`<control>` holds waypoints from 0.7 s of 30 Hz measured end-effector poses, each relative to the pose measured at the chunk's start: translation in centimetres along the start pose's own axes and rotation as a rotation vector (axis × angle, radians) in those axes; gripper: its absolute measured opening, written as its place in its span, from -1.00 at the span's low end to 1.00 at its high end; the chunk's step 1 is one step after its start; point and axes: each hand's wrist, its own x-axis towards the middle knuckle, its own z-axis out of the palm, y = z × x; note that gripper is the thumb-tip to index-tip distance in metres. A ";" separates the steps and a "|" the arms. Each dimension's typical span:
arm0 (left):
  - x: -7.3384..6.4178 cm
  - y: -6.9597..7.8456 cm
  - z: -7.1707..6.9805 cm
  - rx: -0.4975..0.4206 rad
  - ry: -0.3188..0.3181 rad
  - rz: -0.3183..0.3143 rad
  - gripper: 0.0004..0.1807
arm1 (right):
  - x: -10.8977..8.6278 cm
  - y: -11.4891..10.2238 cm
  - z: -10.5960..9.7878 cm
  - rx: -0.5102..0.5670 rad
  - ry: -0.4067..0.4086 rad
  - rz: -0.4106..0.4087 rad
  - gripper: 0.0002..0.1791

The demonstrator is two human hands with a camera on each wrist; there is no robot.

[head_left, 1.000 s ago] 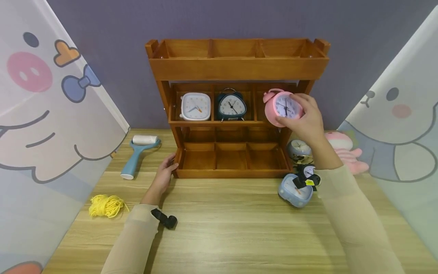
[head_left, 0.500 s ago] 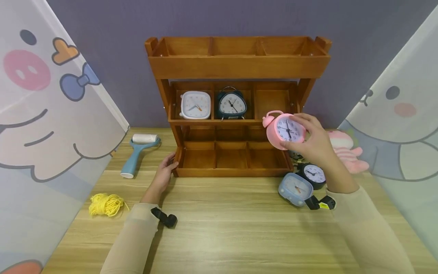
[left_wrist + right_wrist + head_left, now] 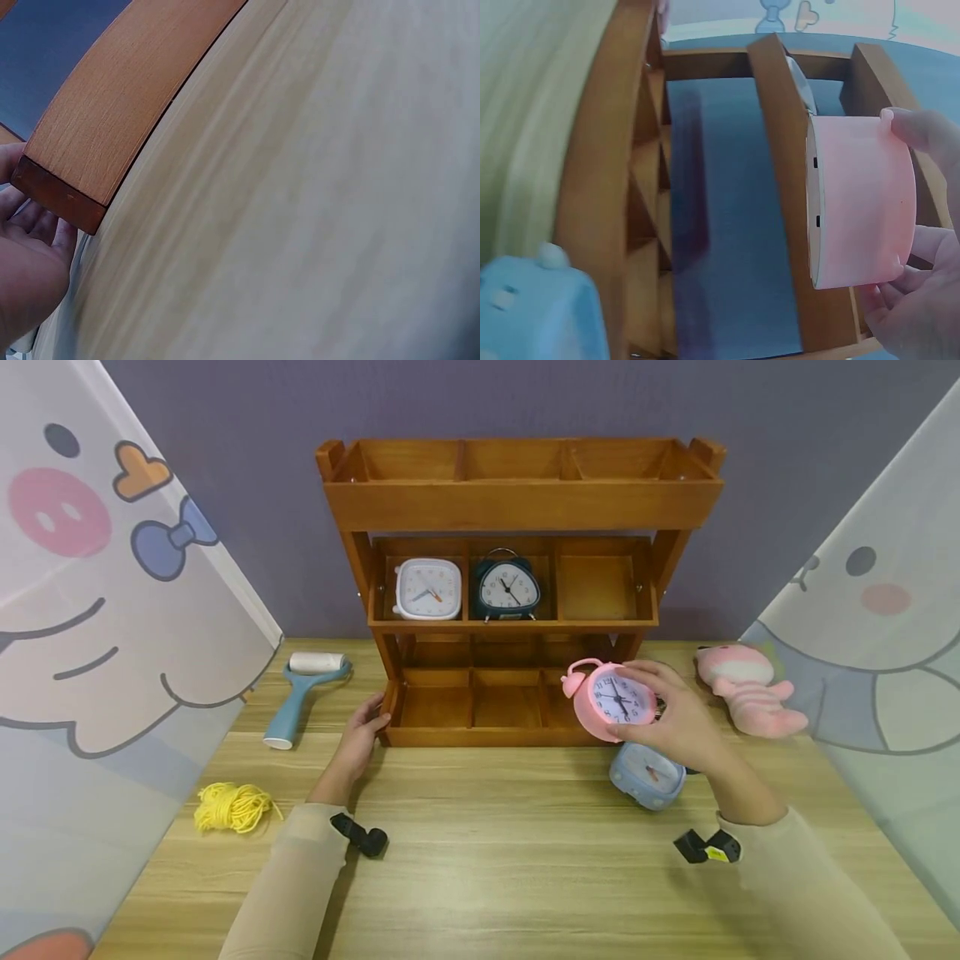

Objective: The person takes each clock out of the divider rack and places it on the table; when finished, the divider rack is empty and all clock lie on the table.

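My right hand (image 3: pixel 678 718) grips a pink twin-bell alarm clock (image 3: pixel 617 700) by its sides, in front of the lower right compartment of a three-tier wooden shelf (image 3: pixel 525 508). In the right wrist view the pink clock (image 3: pixel 859 202) shows its side, with fingers and thumb at its rim. My left hand (image 3: pixel 356 745) holds the shelf's lower left corner, its thumb and fingers on either side of the wooden end (image 3: pixel 60 195). In the middle tier stand a white square clock (image 3: pixel 429 590) on the left and a dark green rounded-triangle clock (image 3: pixel 508 591) in the centre.
A light blue clock (image 3: pixel 647 777) lies on the table by the shelf's lower right corner, with other clocks largely hidden behind my right hand. Farther right lies a pink plush toy (image 3: pixel 750 689). On the left are a lint roller (image 3: pixel 296 702) and yellow cord (image 3: pixel 234 807).
My right hand has brought the pink clock down and out from the middle tier's right compartment, which now shows bare. My left hand has stayed on the shelf corner.
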 end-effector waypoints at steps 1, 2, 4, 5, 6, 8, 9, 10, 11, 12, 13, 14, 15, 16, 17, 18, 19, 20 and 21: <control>0.1 -0.3 -0.1 0.002 0.002 0.008 -0.41 | -0.2 0.1 0.2 0.007 -0.013 -0.006 -0.20; 0.3 -0.6 -0.2 0.005 0.005 0.013 -0.41 | -0.4 0.3 0.5 0.015 -0.026 -0.009 -0.21; 0.5 -1.0 -0.3 0.009 0.010 0.019 -0.41 | -0.8 0.6 1.0 0.019 -0.054 -0.007 -0.22; 0.5 -1.0 -0.3 0.012 0.012 0.020 -0.41 | -1.0 0.8 1.3 0.021 -0.069 0.000 -0.23; 0.5 -1.0 -0.3 0.016 0.012 0.022 -0.41 | -1.1 1.0 1.6 0.022 -0.080 0.004 -0.23; 0.5 -1.0 -0.3 0.020 0.015 0.021 -0.41 | -1.4 1.4 2.2 0.024 -0.105 0.006 -0.24; 0.5 -1.0 -0.3 0.020 0.016 0.021 -0.41 | -1.5 1.7 2.5 0.020 -0.119 0.007 -0.24; 0.5 -1.0 -0.3 0.020 0.015 0.021 -0.41 | -1.6 1.9 2.8 0.021 -0.131 0.009 -0.23; 0.5 -1.0 -0.3 0.020 0.014 0.022 -0.41 | -1.7 2.1 3.1 0.021 -0.145 0.011 -0.23; 0.5 -1.0 -0.3 0.017 0.013 0.024 -0.41 | -1.7 2.3 3.4 0.019 -0.159 0.010 -0.22; 0.5 -1.0 -0.3 0.012 0.014 0.025 -0.41 | -1.8 2.4 3.6 0.018 -0.175 0.011 -0.22; 0.5 -1.1 -0.3 0.010 0.012 0.027 -0.41 | -1.9 2.6 3.9 0.017 -0.191 0.009 -0.22; 0.5 -1.1 -0.3 0.009 0.011 0.029 -0.41 | -2.0 2.7 4.1 0.013 -0.204 0.008 -0.21; 0.5 -1.1 -0.3 0.008 0.009 0.030 -0.42 | -2.1 2.8 4.4 0.005 -0.217 0.005 -0.22; 0.5 -1.1 -0.3 0.007 0.009 0.032 -0.42 | -2.2 3.0 4.6 0.002 -0.232 0.002 -0.23; 0.5 -1.1 -0.3 0.008 0.009 0.032 -0.42 | -2.3 3.0 4.8 -0.001 -0.246 -0.002 -0.23; 0.5 -1.1 -0.3 0.009 0.008 0.033 -0.42 | -2.4 3.1 5.0 -0.003 -0.256 -0.007 -0.23; 0.5 -1.1 -0.3 0.008 0.008 0.033 -0.42 | -2.4 3.3 5.3 -0.007 -0.263 -0.012 -0.24; 0.5 -1.1 -0.3 0.006 0.009 0.032 -0.42 | -2.5 3.4 5.5 -0.005 -0.271 -0.016 -0.24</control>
